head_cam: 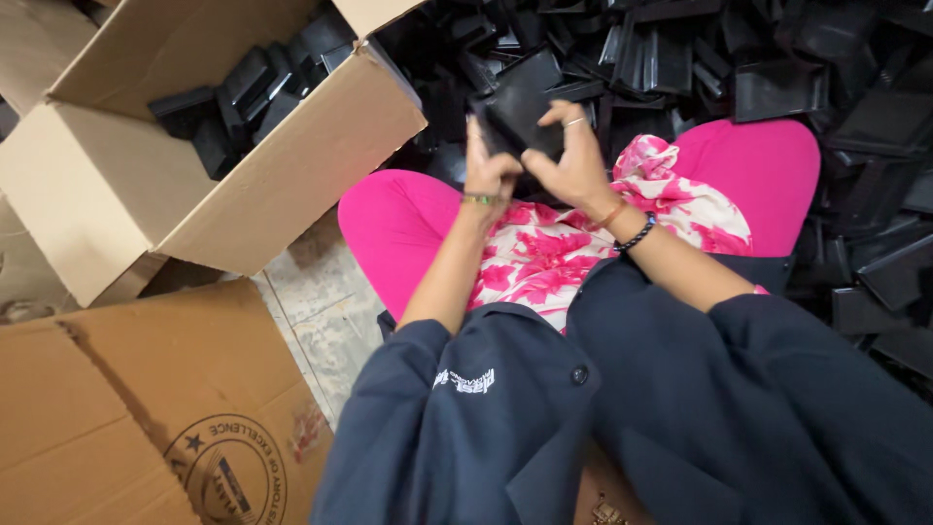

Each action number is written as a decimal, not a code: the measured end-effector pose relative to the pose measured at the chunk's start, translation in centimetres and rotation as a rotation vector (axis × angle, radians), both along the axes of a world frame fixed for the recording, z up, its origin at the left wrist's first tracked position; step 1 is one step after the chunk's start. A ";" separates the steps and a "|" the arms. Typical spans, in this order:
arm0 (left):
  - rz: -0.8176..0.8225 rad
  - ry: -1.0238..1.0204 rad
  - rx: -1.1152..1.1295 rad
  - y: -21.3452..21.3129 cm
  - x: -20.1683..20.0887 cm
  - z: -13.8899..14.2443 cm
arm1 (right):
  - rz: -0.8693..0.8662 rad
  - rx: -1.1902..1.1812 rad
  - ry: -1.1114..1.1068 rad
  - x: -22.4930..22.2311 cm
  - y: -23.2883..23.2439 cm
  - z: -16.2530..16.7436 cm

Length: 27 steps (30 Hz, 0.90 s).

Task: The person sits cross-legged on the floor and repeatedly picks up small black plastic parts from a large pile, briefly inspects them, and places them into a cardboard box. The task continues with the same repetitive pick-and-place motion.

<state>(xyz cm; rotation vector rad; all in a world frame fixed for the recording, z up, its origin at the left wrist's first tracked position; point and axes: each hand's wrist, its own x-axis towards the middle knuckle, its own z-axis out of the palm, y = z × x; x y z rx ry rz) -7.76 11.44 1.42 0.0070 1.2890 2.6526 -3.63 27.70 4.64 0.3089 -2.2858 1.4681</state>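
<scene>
Together, left hand (489, 167) and right hand (573, 160) clasp a black plastic tray (520, 112). Fingers grasp its edges. Beside them, an open cardboard box (282, 165) holds more trays.

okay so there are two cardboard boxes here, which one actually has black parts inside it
The open cardboard box at upper left, beside the pink knee: black plastic pieces lie stacked inside. The other, the flattened cardboard at lower left, shows only its printed outer face.

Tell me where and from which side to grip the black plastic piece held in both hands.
Probably by its two side edges, one hand from each side. The black plastic piece is flat, thin and angled, held up over the lap; the left hand pinches its left edge and the right hand hooks fingers over its right edge.
</scene>
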 end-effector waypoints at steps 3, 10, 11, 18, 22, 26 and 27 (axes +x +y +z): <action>-0.051 -0.047 0.170 -0.5 1.4 0.9 | 0.051 0.064 -0.073 0.5 -1.6 0.7; 0.137 -0.181 0.026 -1.1 -0.3 1.3 | 0.262 -0.308 -0.317 2.3 -1.4 3.0; 0.124 -0.186 0.030 -1.0 -0.1 1.3 | 0.268 -0.293 -0.331 2.5 -1.4 3.1; 0.089 -0.136 0.097 -0.1 1.0 2.1 | 0.292 -0.363 -0.407 3.0 -1.3 3.5; 0.095 -0.127 0.109 -0.6 1.3 2.5 | 0.349 -0.510 -0.498 3.1 -1.3 3.8; 0.089 -0.069 0.096 -0.4 1.8 2.8 | 0.365 -0.569 -0.506 3.3 -1.4 4.4; 0.076 -0.031 0.159 -0.3 2.0 3.0 | 0.364 -0.575 -0.486 3.4 -1.4 4.6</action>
